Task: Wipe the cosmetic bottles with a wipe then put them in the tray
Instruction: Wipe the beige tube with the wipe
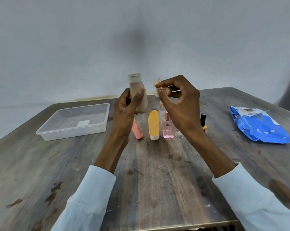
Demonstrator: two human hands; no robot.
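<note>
My left hand (pixel 126 105) grips a beige bottle (pixel 137 90) with a pale flip cap, held upright above the table. Just to its right, my right hand (pixel 179 100) pinches a crumpled wipe (pixel 158 90) between thumb and fingers, a small gap away from the bottle. Below them on the table stand a pink tube (pixel 137 130), a yellow tube (pixel 153 124) on its white cap, a pink perfume bottle (pixel 168 129), a small clear glass item (pixel 179 135) and a yellow nail polish (pixel 203 122) with a black cap. The clear plastic tray (pixel 45 135) lies at the left with no bottles in it.
A blue pack of wipes (pixel 261 129) lies at the right of the wooden table (pixel 157 180). A grey wall rises behind the table's far edge. A white label shows through the tray's floor.
</note>
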